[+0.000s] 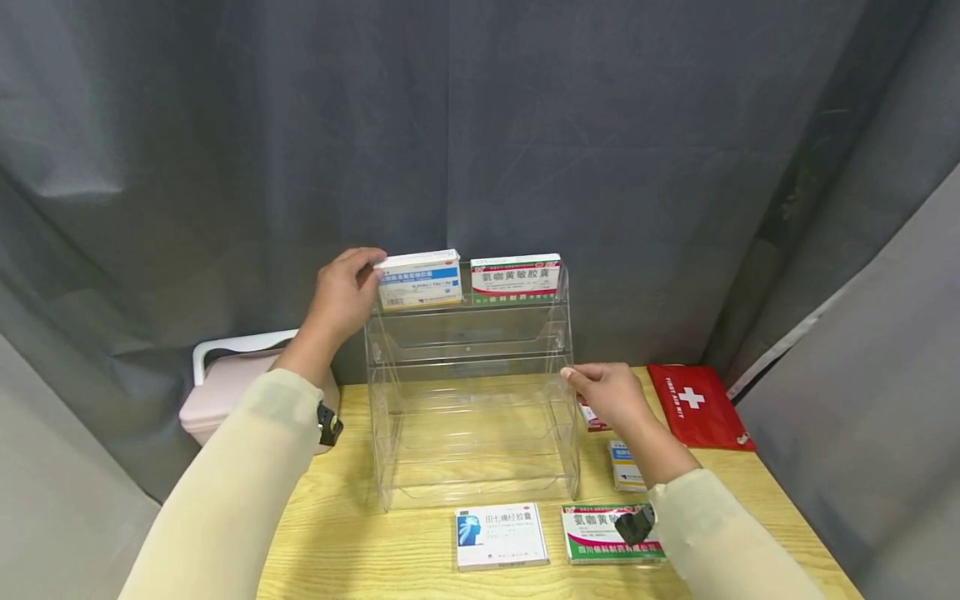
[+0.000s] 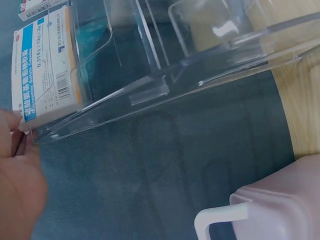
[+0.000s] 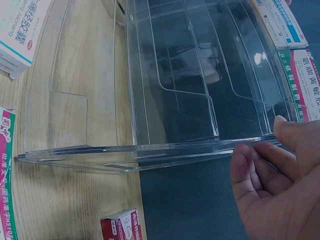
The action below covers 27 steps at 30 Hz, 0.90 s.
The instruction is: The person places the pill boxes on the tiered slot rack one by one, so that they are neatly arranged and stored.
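A clear tiered display rack (image 1: 472, 421) stands on the table, with two medicine boxes side by side in its top tier. My left hand (image 1: 343, 292) is at the rack's upper left corner, its fingers pinching the left end of the blue-and-white medicine box (image 1: 420, 283). In the left wrist view, fingertips meet this box (image 2: 45, 65) beside the rack's edge. To its right sits a green-and-white medicine box (image 1: 516, 281). My right hand (image 1: 611, 393) pinches the rack's right side edge, and the right wrist view shows thumb and fingers (image 3: 245, 162) either side of the clear panel.
In front of the rack lie a white medicine box (image 1: 501, 537) and another green-and-white box (image 1: 607, 533). A blue-and-white box (image 1: 624, 468) and a small red box (image 3: 121, 225) are to its right. A red first aid pouch (image 1: 697, 406) and a pink handled case (image 1: 225, 396) flank the rack.
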Available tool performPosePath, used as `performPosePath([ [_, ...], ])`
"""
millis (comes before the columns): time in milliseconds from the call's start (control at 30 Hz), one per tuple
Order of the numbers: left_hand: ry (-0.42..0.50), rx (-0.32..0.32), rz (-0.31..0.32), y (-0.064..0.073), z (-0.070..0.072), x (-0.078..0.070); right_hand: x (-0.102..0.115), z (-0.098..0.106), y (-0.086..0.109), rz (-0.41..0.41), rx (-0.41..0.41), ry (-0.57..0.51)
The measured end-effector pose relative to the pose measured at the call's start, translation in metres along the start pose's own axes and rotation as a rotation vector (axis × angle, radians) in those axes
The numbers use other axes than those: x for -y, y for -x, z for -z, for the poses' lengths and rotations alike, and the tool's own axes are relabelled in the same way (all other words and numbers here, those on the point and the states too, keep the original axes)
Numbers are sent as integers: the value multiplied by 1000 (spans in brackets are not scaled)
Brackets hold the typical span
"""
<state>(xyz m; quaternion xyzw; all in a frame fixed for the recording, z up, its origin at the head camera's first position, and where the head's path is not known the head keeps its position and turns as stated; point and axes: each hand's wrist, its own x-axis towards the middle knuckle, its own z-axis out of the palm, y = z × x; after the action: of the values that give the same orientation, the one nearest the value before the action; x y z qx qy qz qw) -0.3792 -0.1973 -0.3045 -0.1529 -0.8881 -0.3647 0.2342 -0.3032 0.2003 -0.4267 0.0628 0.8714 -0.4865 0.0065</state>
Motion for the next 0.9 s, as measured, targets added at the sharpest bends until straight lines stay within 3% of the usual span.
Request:
performPosePath([
  [233,67,-85,5,25,4,7,-1,-3,0,-2,-7,11],
  [400,144,-153,24,71,0,3,-1,-4,-1,21,-6,21],
  [467,184,-100,55,98,-5,-1,-1,-4,-2,29,-6,24],
  [567,268,32,142,145,-21,-5,0,-5,-3,25,-2,26],
  [733,455,158,312,221,-61,9,2,-4,-3,12,8,32],
  [800,461,225,334,241,-75,16,2,-2,-2,8,6,33],
  [900,393,392,292,262,-93,22,3,0,-1,-10,10,24],
])
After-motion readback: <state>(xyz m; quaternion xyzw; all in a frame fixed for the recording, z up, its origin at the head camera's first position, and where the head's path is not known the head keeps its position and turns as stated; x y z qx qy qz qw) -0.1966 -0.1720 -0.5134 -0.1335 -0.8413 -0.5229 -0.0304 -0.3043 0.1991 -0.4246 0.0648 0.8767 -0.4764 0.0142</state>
